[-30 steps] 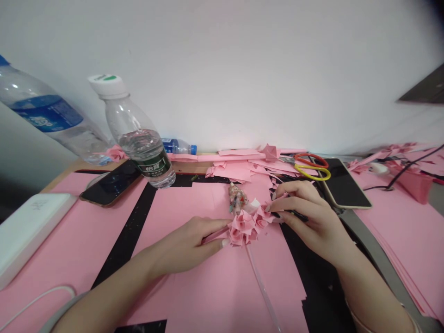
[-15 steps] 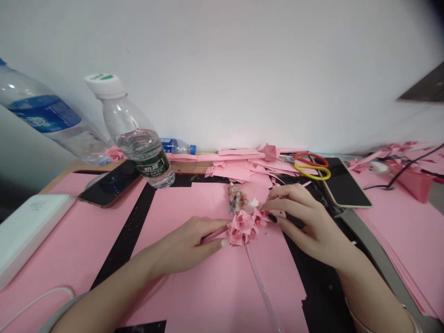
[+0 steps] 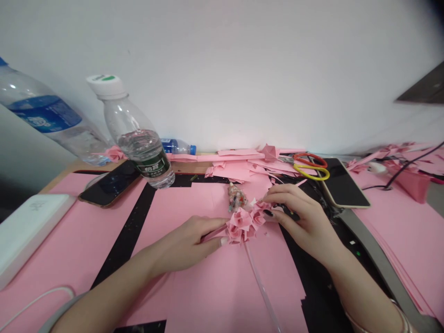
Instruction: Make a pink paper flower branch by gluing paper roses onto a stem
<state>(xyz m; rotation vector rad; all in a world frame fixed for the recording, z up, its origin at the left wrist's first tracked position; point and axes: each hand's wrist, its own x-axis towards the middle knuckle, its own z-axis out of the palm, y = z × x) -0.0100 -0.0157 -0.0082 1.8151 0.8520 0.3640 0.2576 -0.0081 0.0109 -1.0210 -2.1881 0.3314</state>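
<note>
A cluster of folded pink paper flowers (image 3: 245, 222) lies on pink sheets in the middle of the table. My left hand (image 3: 187, 243) rests on the sheet and pinches the cluster's left side, fingers closed on it. From the right, my right hand (image 3: 300, 215) pinches the far flower between thumb and fingertips. A small speckled crumpled wrapper (image 3: 237, 199) sits just behind the flowers. A thin clear tube (image 3: 262, 286) runs from under the cluster toward me.
A water bottle (image 3: 137, 136) stands at the back left by a dark phone (image 3: 111, 185); a larger bottle (image 3: 45, 120) and white power bank (image 3: 26, 229) lie further left. Pink scraps (image 3: 243, 169), scissors with red and yellow handles (image 3: 310, 166) and another phone (image 3: 342, 185) sit behind.
My right hand has slid left and slightly away from me, closing in on the flower cluster. My left hand and the cluster have hardly moved.
</note>
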